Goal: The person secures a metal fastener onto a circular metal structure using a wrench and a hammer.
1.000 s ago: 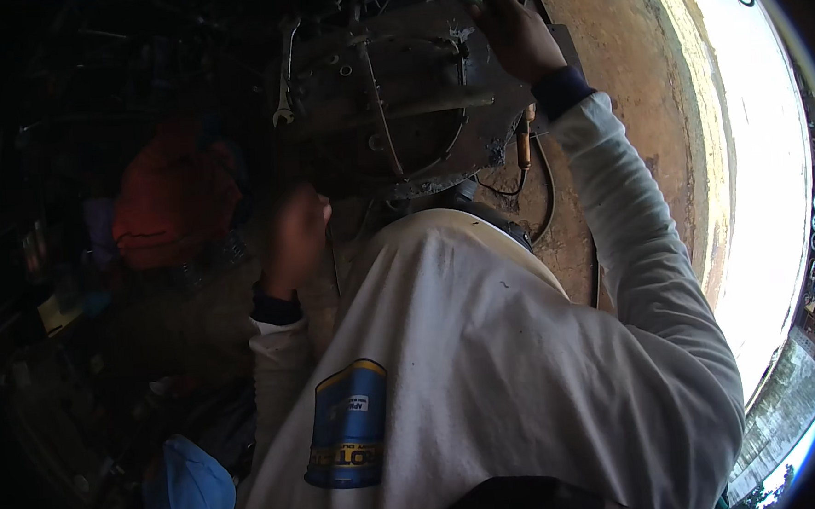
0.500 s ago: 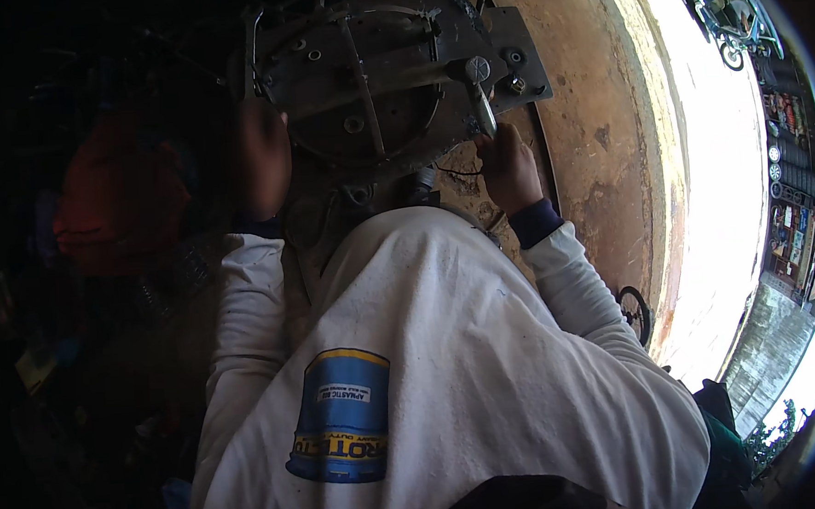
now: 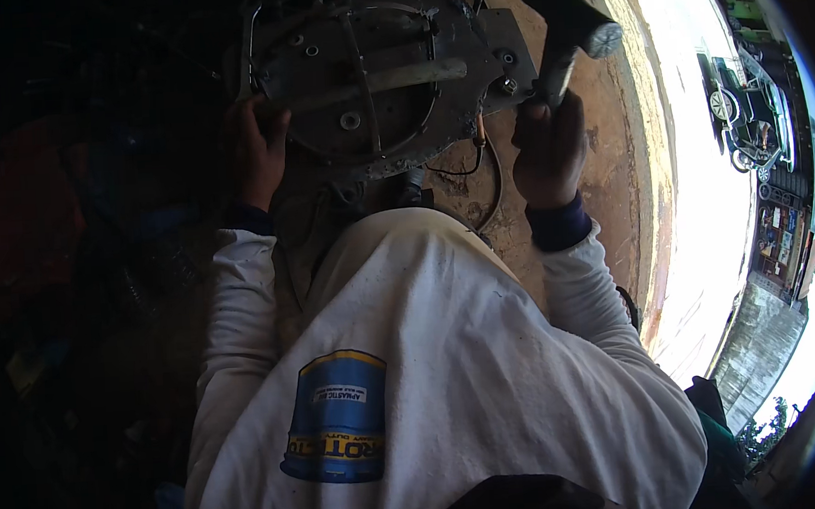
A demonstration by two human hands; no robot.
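Observation:
A hammer (image 3: 572,17) is raised in my right hand (image 3: 550,155), whose fingers wrap round its handle beyond the right edge of the metalwork. My left hand (image 3: 259,152) is closed at the left end of a pale metal bar (image 3: 416,73), thumb against it; the fingers are partly lost in shadow. The bar lies across a round metal ring (image 3: 379,151) with a crosspiece, on a dark steel plate (image 3: 400,117). A few washers or nuts (image 3: 350,120) rest on the plate inside the ring.
A cable (image 3: 496,181) hangs beside the plate over the brown ground (image 3: 619,151). At the far right stand a parked vehicle (image 3: 755,116) and shelves of goods (image 3: 779,226). The left side is very dark, with a faint reddish shape (image 3: 32,210).
My right hand has lifted the hammer up and to the right, off the bar's end. My left hand, blurred before, has settled at the bar's left end.

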